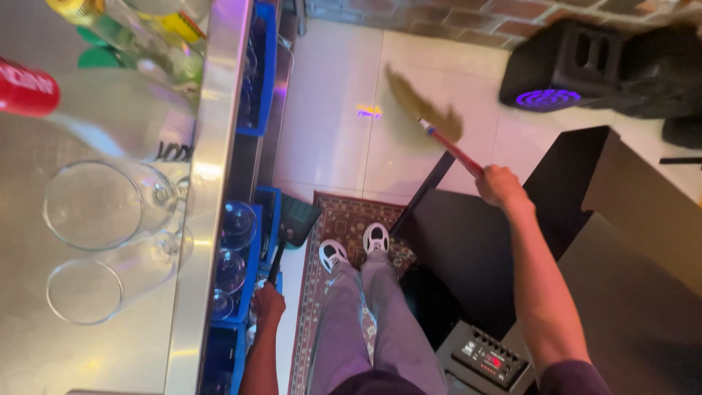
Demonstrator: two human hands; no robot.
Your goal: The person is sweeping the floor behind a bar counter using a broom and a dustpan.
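My right hand (499,184) is stretched forward and grips the red handle of a broom (447,143). Its straw-coloured bristles are blurred over the white tiled floor (329,124). Low on the left, my left hand (268,302) holds the black handle of a green dustpan (296,223). The pan tilts down beside the edge of a patterned rug (344,219). My feet in white shoes stand on that rug.
A steel counter (212,183) on the left carries wine glasses (102,208) and bottles (117,33). Blue racks of glasses (238,252) sit under it. A black speaker with a purple light (559,69) stands far right. A dark cabinet (475,241) and an audio unit (490,358) are at my right.
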